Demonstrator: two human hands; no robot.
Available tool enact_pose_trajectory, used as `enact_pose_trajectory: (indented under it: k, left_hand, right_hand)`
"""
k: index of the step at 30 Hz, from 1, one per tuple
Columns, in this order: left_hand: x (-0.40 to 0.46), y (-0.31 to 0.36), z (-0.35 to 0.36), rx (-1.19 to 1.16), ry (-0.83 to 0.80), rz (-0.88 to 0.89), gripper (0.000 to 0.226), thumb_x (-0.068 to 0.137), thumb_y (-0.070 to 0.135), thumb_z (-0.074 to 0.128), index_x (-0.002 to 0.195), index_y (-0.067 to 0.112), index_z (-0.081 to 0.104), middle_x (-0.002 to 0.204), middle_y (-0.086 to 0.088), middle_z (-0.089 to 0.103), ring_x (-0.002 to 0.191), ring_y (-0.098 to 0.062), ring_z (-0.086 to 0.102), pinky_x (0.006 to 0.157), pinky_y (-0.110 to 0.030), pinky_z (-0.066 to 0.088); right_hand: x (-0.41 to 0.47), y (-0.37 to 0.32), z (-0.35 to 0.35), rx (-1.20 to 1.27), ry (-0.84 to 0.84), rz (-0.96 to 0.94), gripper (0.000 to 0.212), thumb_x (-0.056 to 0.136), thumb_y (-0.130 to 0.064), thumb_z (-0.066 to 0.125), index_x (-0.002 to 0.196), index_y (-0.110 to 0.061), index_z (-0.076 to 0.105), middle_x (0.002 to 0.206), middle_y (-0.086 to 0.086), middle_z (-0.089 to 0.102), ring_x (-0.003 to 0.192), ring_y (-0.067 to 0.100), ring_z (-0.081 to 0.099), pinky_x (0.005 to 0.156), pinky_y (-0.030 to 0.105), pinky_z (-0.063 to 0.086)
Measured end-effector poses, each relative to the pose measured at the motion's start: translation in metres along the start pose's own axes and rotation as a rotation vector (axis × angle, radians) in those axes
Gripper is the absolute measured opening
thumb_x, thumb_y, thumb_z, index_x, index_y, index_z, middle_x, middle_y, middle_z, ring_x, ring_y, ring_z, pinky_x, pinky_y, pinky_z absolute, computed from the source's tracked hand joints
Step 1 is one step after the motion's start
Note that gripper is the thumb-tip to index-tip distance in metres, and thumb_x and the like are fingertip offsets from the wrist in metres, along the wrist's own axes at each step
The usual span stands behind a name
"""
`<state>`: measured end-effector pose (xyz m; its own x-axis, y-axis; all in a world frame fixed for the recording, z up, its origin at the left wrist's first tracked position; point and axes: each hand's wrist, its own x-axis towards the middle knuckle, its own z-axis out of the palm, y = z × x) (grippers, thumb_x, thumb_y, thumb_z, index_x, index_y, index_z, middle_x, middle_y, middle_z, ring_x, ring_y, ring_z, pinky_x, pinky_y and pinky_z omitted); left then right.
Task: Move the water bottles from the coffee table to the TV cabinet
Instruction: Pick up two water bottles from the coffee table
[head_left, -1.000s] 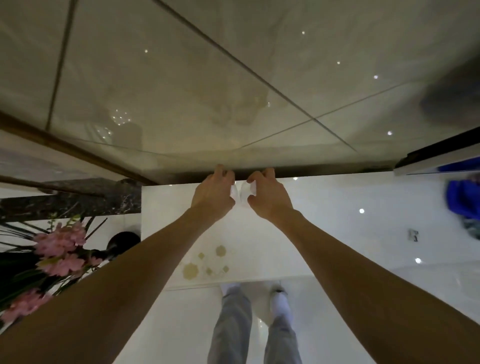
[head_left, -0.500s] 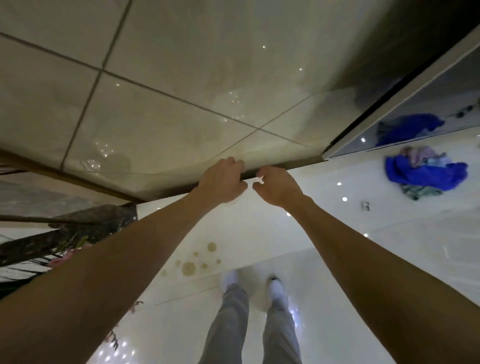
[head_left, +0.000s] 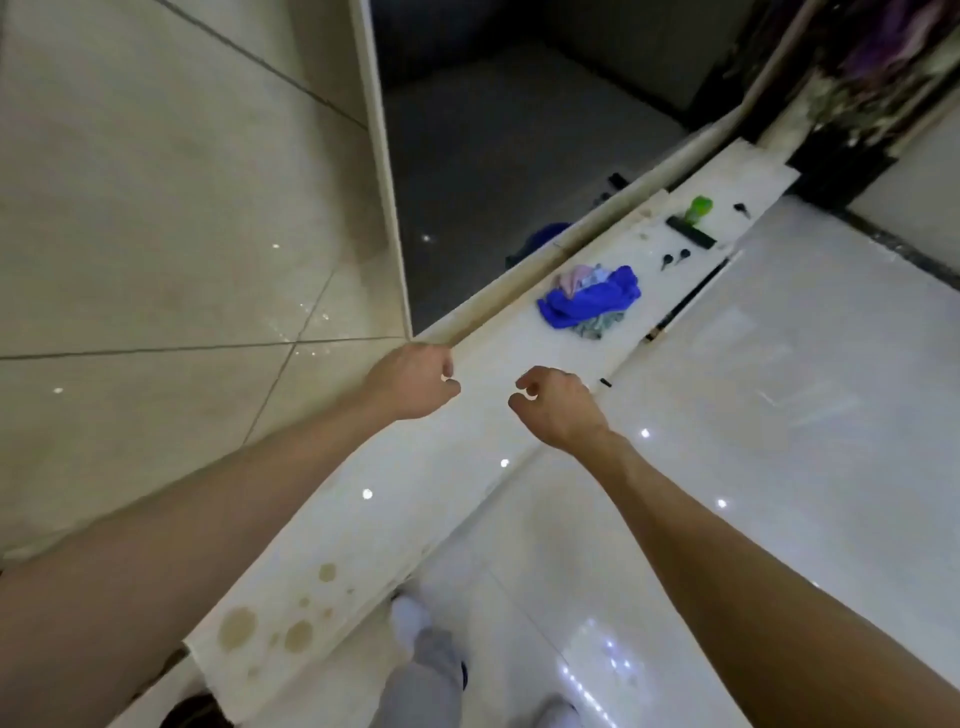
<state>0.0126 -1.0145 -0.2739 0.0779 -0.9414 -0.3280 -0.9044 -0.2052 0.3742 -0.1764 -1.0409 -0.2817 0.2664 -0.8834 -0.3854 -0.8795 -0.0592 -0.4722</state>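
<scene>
No water bottle shows in this frame. My left hand (head_left: 410, 382) hovers over the back edge of the white TV cabinet top (head_left: 415, 519), fingers loosely curled and holding nothing. My right hand (head_left: 556, 408) hangs a short way to its right, over the cabinet's front edge. Its thumb and forefinger are bent with a small gap between them, and it is empty too. The two hands are apart and touch nothing.
A heap of blue and mixed cloth (head_left: 592, 301) lies farther along the cabinet. Beyond it are small black keys (head_left: 675, 257), a black strip (head_left: 691, 234) and a green container (head_left: 698, 208). Brown stains (head_left: 239, 629) mark the near end. A dark screen (head_left: 493, 156) stands behind, with glossy floor (head_left: 779, 389) to the right.
The view has swung right along the cabinet. My hands, close together with something clear between them a second ago, have drawn apart and are empty.
</scene>
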Motion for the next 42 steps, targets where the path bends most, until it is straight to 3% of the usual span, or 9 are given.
enact_pose_trajectory:
  k: [11, 16, 22, 30, 42]
  left_hand:
    - [-0.059, 0.309, 0.096, 0.054, -0.057, 0.343, 0.026, 0.087, 0.029, 0.057, 0.108, 0.014, 0.062, 0.107, -0.004, 0.067, 0.093, -0.02, 0.06, 0.073, -0.029, 0.041]
    - [-0.091, 0.436, 0.147, 0.105, -0.088, 0.532, 0.031, 0.086, 0.029, 0.056, 0.113, 0.015, 0.061, 0.114, -0.007, 0.065, 0.104, -0.026, 0.06, 0.087, -0.035, 0.049]
    - [-0.102, 0.578, 0.193, 0.177, -0.118, 0.738, 0.03, 0.086, 0.031, 0.056, 0.111, 0.015, 0.062, 0.113, -0.006, 0.065, 0.102, -0.028, 0.061, 0.083, -0.035, 0.048]
    - [-0.106, 0.761, 0.273, 0.22, -0.223, 1.052, 0.03, 0.086, 0.031, 0.056, 0.111, 0.015, 0.061, 0.112, -0.008, 0.064, 0.104, -0.028, 0.06, 0.09, -0.037, 0.049]
    - [-0.073, 1.028, 0.372, 0.285, -0.415, 1.351, 0.03, 0.085, 0.03, 0.058, 0.111, 0.013, 0.061, 0.109, -0.009, 0.064, 0.102, -0.026, 0.059, 0.087, -0.035, 0.047]
  right_hand:
    - [-0.174, 0.244, -0.121, 0.118, 0.298, 0.211, 0.043, 0.087, -0.032, 0.055, 0.125, -0.012, 0.061, 0.125, 0.01, 0.064, 0.112, 0.027, 0.061, 0.096, 0.036, 0.049]
    - [-0.262, 0.357, -0.168, 0.202, 0.433, 0.384, 0.043, 0.086, -0.03, 0.054, 0.124, -0.012, 0.061, 0.126, 0.01, 0.063, 0.115, 0.026, 0.059, 0.097, 0.035, 0.047]
    - [-0.346, 0.465, -0.205, 0.304, 0.592, 0.574, 0.043, 0.085, -0.029, 0.053, 0.124, -0.012, 0.061, 0.125, 0.006, 0.064, 0.115, 0.023, 0.059, 0.097, 0.035, 0.048]
    - [-0.405, 0.599, -0.258, 0.319, 0.744, 0.804, 0.044, 0.086, -0.032, 0.054, 0.126, -0.012, 0.06, 0.126, 0.007, 0.064, 0.114, 0.023, 0.06, 0.096, 0.035, 0.047]
    - [-0.447, 0.79, -0.365, 0.427, 0.892, 1.125, 0.043, 0.085, -0.031, 0.054, 0.123, -0.012, 0.06, 0.125, 0.007, 0.064, 0.114, 0.024, 0.059, 0.094, 0.036, 0.049]
